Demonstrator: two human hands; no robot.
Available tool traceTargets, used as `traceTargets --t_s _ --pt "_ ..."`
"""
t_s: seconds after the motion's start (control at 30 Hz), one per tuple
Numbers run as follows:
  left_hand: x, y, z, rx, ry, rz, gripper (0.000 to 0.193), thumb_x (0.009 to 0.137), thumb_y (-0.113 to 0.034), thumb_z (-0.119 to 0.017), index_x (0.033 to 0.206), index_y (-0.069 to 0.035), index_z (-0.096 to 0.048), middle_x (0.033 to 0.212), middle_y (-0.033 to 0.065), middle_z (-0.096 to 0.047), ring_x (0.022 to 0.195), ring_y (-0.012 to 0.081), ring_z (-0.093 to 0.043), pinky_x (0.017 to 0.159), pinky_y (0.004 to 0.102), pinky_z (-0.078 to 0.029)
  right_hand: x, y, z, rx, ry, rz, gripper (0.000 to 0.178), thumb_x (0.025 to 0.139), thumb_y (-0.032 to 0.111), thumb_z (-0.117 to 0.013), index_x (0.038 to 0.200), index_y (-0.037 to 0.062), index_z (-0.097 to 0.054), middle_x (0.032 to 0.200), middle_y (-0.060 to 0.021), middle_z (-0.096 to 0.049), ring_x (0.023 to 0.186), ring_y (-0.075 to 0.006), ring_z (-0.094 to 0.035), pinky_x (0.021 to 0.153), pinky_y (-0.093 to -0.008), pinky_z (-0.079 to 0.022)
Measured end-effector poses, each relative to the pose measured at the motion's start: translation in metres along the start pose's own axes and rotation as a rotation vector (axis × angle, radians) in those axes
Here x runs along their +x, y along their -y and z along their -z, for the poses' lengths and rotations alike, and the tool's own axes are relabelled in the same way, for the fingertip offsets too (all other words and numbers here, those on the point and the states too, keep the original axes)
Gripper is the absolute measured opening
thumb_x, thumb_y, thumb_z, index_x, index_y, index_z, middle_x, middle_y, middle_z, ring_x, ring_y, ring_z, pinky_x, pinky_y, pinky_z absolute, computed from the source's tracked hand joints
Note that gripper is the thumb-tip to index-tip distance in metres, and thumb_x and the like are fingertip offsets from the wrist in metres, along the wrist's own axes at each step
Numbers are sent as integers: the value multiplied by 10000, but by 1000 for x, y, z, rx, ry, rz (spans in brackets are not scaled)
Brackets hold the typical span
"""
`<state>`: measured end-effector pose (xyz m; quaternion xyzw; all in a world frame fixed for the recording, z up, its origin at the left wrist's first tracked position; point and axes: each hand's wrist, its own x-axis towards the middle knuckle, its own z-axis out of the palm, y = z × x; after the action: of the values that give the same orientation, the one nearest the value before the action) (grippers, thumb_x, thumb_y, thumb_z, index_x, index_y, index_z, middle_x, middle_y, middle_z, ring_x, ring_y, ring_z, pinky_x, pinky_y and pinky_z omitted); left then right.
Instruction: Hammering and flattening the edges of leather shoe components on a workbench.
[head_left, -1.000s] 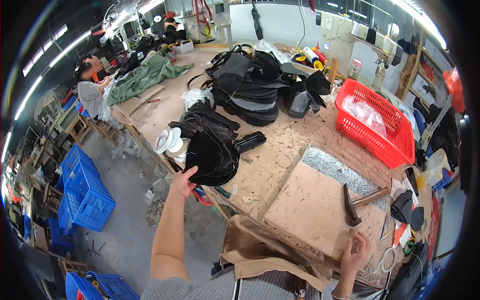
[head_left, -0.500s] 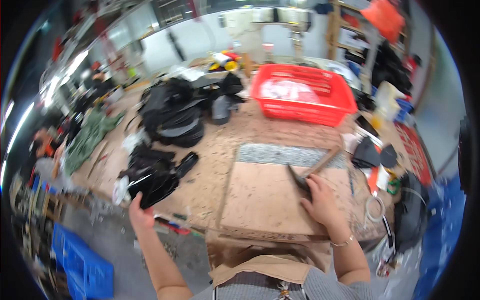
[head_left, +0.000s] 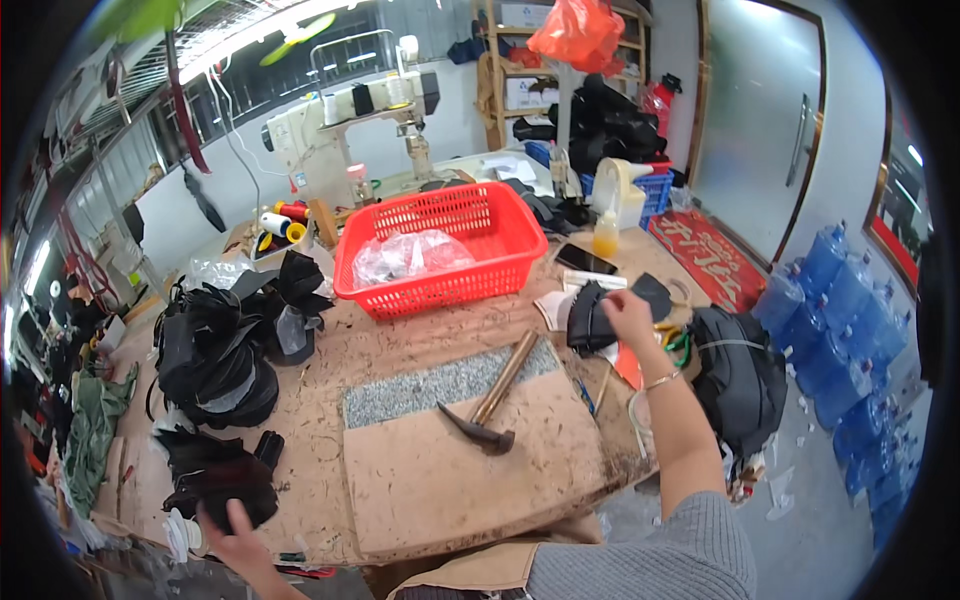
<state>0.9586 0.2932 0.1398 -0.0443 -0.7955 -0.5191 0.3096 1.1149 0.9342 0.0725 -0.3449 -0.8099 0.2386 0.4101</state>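
My left hand (head_left: 238, 548) is at the near edge of a pile of black cut pieces (head_left: 215, 475) on the table's left. Its thumb and a finger show apart against the black, somewhat blurred. Over at the right, my right hand (head_left: 630, 318) has its fingers curled down on the edge of a black curved piece (head_left: 590, 322). A hammer (head_left: 505, 385) with a wooden handle and dark metal head lies on a wooden board (head_left: 470, 485), its handle reaching over a grey speckled strip (head_left: 400, 388). Neither hand touches the hammer.
A red plastic basket (head_left: 450, 285) holding clear plastic stands behind the board. Black pieces (head_left: 215, 345) are heaped at the left. Scissors (head_left: 680, 345), a phone (head_left: 585, 258) and a black bundle (head_left: 740, 365) lie at the right. Blue water bottles (head_left: 835, 350) are stacked beyond the table.
My right hand has let go of the hammer and moved to the black curved piece at the right. The hammer now lies on the board. The view has swung to the right.
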Motion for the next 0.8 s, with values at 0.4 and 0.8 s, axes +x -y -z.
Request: traceTargets --t_s 0.4,0.8 --pt "-110 -2 -98 382 679 -523 519 741 -273 -738 1206 -84 -605 1205 121 -577 1134 335 -513 947 455 -395 139 -60 -111 -389 156 -307 837 680 436 -755 1340 19 -456 1324 -226 -522 1243 -355 -500 1035 -417 -404" --pt "-74 -46 -159 -406 1103 -332 414 740 -278 -765 1075 -58 -660 1089 139 -636 1033 336 -594 882 420 -448 136 -30 -97 -555 142 -182 918 516 421 -873 1258 11 -520 1258 -249 -483 1196 -384 -460 996 -435 -418"
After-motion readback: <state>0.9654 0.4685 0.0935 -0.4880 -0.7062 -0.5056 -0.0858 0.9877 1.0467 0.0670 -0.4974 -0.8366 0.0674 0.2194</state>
